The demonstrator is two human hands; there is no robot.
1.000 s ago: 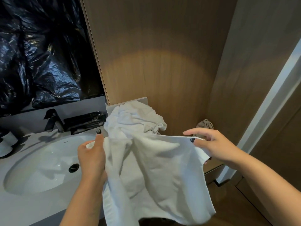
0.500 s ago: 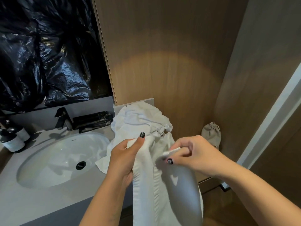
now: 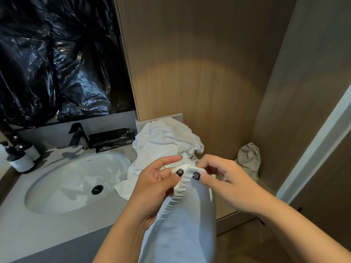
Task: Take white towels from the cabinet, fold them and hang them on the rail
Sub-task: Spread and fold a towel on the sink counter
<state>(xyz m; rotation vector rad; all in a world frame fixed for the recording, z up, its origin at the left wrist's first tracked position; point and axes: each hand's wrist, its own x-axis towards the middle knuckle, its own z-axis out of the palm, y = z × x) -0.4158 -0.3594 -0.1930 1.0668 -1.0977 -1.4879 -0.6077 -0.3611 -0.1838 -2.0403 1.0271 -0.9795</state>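
Two corners of the white towel (image 3: 182,221) meet at chest height, the left hand (image 3: 152,188) and right hand (image 3: 226,179) pinching them together; match the hems squarely, probably, before creasing, clear of the towel heap (image 3: 163,141) beside the sink (image 3: 76,179)

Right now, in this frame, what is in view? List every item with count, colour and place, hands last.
held towel: 1, white, hanging folded from both hands
towel pile: 1 heap, white, on the counter right of the sink
sink: 1, white, set in the grey counter
tap: 1, black, behind the sink
bottles: 2, dark with pale labels, far left of the counter
plastic sheet: black, over the mirror area
cloth bag: 1, beige, in the wooden corner
left hand: pinches the towel's top edge
right hand: pinches the same edge
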